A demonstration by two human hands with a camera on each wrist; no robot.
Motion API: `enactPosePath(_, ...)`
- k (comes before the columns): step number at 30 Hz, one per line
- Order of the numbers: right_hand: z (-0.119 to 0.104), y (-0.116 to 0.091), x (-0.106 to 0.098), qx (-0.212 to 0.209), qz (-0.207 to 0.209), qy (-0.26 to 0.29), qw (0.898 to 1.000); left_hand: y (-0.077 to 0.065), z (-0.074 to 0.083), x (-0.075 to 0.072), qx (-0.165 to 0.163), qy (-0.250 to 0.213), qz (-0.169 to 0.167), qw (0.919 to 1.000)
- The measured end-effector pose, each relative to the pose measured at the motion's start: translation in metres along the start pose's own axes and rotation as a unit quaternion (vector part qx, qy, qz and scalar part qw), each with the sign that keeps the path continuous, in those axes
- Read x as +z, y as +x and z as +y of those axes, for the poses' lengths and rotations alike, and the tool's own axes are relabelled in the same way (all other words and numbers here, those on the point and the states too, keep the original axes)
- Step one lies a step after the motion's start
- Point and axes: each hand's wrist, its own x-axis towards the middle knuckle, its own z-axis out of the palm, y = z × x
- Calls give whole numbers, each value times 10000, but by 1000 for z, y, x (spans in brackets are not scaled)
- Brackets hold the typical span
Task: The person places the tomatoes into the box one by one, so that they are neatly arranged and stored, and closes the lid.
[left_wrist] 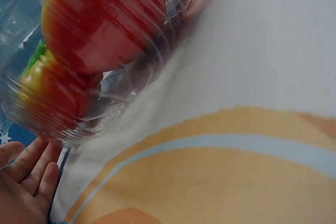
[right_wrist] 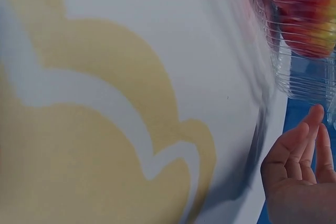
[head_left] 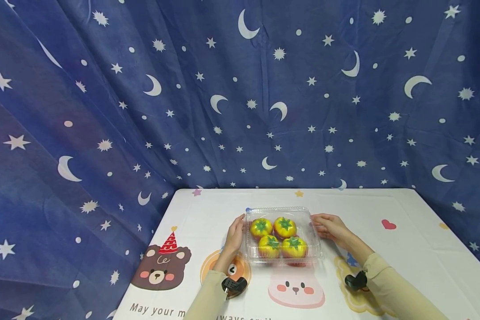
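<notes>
A clear plastic clamshell box (head_left: pixel 314 249) with a ribbed wall lies between my two hands, its lid down. Inside sit several tomato-like fruits (head_left: pixel 294 247), yellow on top with green leafy crowns and red lower down. My left hand (head_left: pixel 235 233) is at the box's left side; in the left wrist view its extended fingers (left_wrist: pixel 39 163) reach the box's lower edge. On the opposite side is my right hand (head_left: pixel 331 226), its fingers loosely bent. The right wrist view shows a fingertip (right_wrist: pixel 316 110) right at the box's bottom corner.
A white tablecloth (head_left: pixel 360 209) printed with cartoon animals and lettering covers the table. Behind it and to the left hangs a blue curtain (head_left: pixel 232 146) with white moons and stars. Each wrist wears a small black device, one on the left sleeve (head_left: pixel 210 289).
</notes>
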Motion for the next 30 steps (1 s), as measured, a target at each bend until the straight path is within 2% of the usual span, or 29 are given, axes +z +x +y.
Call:
enactPosePath(6,2,-3,-3,-77,-89,16,9999,-1,0,0,-78,-59,-38,9999)
enactPosePath(7,2,-3,-4,-93,-102,4,9999,1,-5,1,-108,-38,-2,9999)
enactPosePath(10,3,-6,-5,-156,-107,-58,9998,2,-7,2,-115,-49,16,9999)
enactPosePath(13,4,-10,-7,-196,-116,-113,9997,2,-6,2,-62,-7,51,10000)
enactPosePath(14,4,-12,-7,-207,-117,-126,9996,-1,0,1,-37,-23,24,10000)
enactPosePath(17,5,-18,-9,-243,-190,-182,9994,-2,4,1,-24,36,31,10000)
enactPosePath(27,8,-32,-8,-225,-324,-250,9989,0,0,1,-161,6,20,9999)
enactPosePath(30,9,-35,-7,-249,-365,-213,9988,0,-1,2,-109,64,66,9999)
